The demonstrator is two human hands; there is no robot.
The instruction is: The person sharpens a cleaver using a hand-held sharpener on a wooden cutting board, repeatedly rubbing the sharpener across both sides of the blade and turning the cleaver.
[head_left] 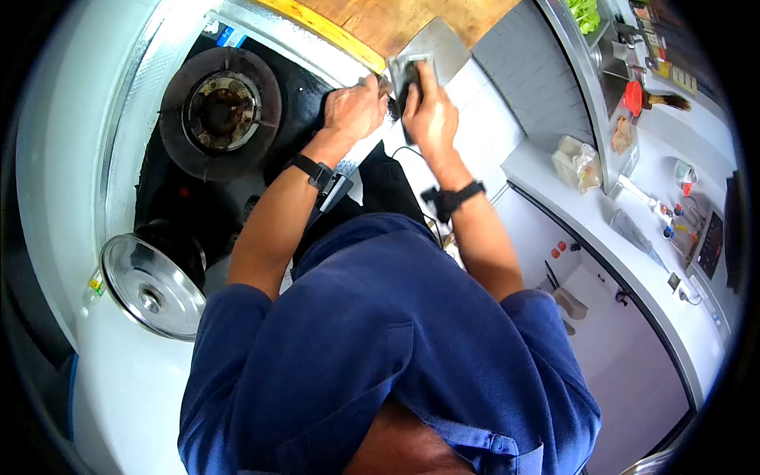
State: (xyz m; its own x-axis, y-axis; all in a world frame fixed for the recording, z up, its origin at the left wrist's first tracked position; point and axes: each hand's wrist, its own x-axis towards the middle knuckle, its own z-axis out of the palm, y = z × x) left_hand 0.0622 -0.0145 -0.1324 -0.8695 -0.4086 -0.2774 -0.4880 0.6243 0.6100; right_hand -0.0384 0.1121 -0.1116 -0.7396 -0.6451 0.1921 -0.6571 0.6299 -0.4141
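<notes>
A broad cleaver lies with its grey blade over the edge of the wooden board. My left hand is closed at the lower left of the blade, its fingers wrapped about the handle end, which they mostly hide. My right hand grips a dark grey rectangular block that looks like a whetstone, the index finger stretched along it. The block overlaps the lower part of the blade in this view. Both hands are close together, and each wrist wears a black strap.
To the left sits a gas burner on a black hob. A round metal lid leans below it. White tiles border the board on the right. Farther right, a counter carries a plastic container and a brush.
</notes>
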